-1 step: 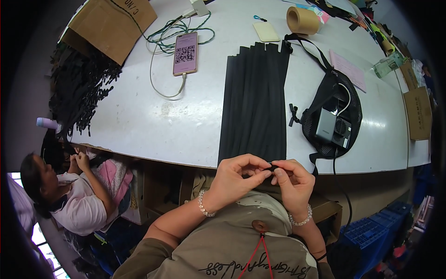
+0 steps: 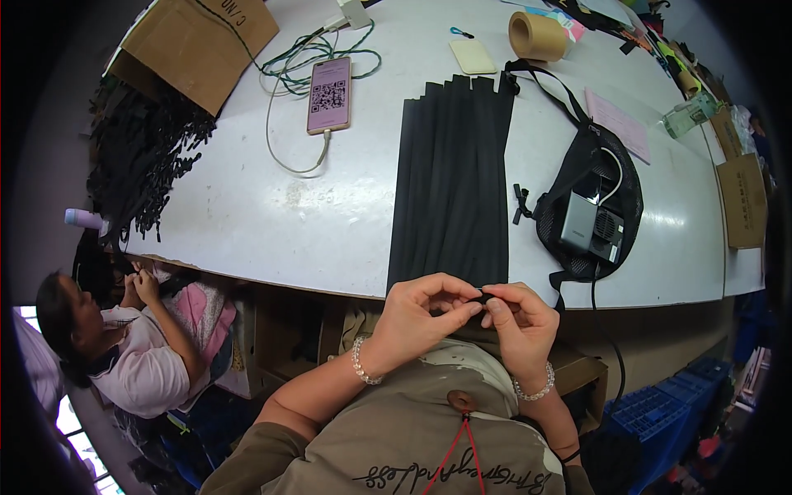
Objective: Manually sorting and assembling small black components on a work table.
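Close to my body, at the table's front edge, my left hand [image 2: 422, 318] and my right hand [image 2: 523, 323] meet fingertip to fingertip. Both are closed in a pinch on a small black piece [image 2: 485, 298], mostly covered by the fingers. Whether it belongs to one of the black strips cannot be made out. Just beyond the hands, several long flat black strips [image 2: 452, 181] lie side by side, running from the table's front edge toward its far side.
Right of the strips lie a small black cord piece [image 2: 521, 204] and a black mesh bag [image 2: 590, 198] with electronic devices. A phone [image 2: 329, 95] on a cable, a tape roll [image 2: 536, 36] and a carton [image 2: 194, 54] are farther back. A co-worker [image 2: 136, 355] sits at left.
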### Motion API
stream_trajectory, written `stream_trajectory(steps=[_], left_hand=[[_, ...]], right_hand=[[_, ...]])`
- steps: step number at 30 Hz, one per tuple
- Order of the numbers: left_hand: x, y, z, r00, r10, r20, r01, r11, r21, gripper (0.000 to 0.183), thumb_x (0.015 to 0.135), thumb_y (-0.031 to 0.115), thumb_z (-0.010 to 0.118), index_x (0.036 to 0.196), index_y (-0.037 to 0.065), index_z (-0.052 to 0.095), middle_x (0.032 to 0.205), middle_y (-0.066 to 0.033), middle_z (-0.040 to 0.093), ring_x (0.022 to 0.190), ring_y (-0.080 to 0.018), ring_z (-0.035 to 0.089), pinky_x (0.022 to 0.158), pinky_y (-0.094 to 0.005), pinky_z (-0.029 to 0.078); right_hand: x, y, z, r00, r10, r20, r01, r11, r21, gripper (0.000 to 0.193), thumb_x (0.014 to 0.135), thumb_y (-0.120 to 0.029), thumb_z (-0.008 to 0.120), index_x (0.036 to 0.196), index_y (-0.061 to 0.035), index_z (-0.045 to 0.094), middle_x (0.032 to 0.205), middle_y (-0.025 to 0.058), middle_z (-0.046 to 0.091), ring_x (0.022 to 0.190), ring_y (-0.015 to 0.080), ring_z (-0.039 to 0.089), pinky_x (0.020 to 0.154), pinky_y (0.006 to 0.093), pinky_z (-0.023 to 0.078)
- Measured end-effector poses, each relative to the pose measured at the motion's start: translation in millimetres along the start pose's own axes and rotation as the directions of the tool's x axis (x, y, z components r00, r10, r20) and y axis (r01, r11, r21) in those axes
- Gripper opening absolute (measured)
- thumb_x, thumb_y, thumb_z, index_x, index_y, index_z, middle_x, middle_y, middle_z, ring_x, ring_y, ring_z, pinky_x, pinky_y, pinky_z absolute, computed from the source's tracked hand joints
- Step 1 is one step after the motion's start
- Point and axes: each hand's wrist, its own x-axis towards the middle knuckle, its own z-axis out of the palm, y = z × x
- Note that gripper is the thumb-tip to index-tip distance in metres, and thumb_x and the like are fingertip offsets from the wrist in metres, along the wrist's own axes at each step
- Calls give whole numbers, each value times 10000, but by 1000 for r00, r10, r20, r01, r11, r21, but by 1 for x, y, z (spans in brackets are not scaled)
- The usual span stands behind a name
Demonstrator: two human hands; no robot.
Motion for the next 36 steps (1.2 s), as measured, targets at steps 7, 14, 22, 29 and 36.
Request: stream_trajectory(steps=[7,14,22,29,36], left_hand=[[1,-3,-1,1000,-16,2,16,999,-38,147,788,-39,643,933,-40,616,897,-71,635,806,-85,611,719,-192,511],[4,-3,-3,999,-31,43,33,998,-56,153,803,-41,623,955,-46,610,924,-82,634,836,-94,611,738,-198,513],[5,-2,-4,995,-65,74,72,992,-102,177,808,-37,620,984,-49,610,939,-85,633,854,-92,604,756,-202,513],[6,0,-4,993,-63,95,71,994,-81,191,806,-30,623,997,-42,622,936,-80,640,836,-88,607,741,-199,512],[6,2,-5,994,-64,91,68,997,-46,198,805,-34,619,1003,-32,631,926,-69,639,828,-81,602,740,-195,506]], right_hand=[[1,1,0,999,24,38,-25,999,24,137,829,41,576,958,47,620,860,84,606,660,85,581,586,187,467],[0,1,1,997,72,20,-74,994,79,144,836,44,569,972,55,613,836,73,614,660,83,586,586,187,474],[-2,4,2,984,180,-3,-175,962,210,139,854,28,553,976,81,595,780,79,629,629,92,590,586,197,492],[-3,4,7,988,149,-41,-136,965,226,142,863,15,546,981,80,589,796,83,629,646,98,596,594,200,495],[-2,5,7,983,174,-49,-156,954,256,140,868,9,541,980,80,585,801,82,627,659,103,603,610,199,497]])
